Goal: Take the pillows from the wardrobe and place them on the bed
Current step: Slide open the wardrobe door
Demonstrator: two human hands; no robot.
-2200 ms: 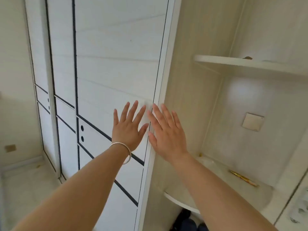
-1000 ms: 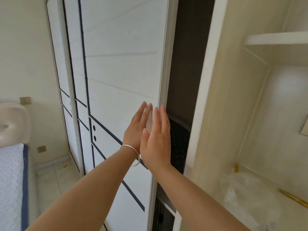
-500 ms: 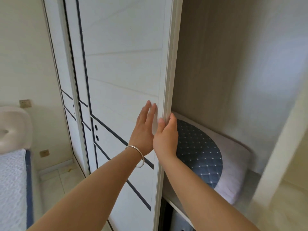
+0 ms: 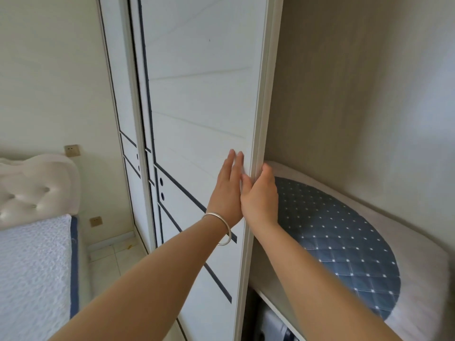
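A white pillow [image 4: 344,244] with a large blue quilted oval lies on a shelf inside the wardrobe, right of centre. The white sliding door [image 4: 204,119] with dark lines stands slid to the left. My left hand [image 4: 227,190], a silver bangle on its wrist, lies flat on the door's face near its right edge. My right hand [image 4: 261,195] curls around that same edge, fingers hidden behind it. The bed [image 4: 32,271] with a white textured cover and blue border is at the lower left.
A padded white headboard [image 4: 37,190] stands at the left against the wall, with wall sockets [image 4: 71,150] beside it. A strip of tiled floor [image 4: 110,259] runs between the bed and the wardrobe. Below the pillow's shelf is a darker compartment [image 4: 273,326] with unclear contents.
The door has slid left under both hands, opening the wardrobe and uncovering the pillow. My right hand went from flat on the door to hooked around its edge.
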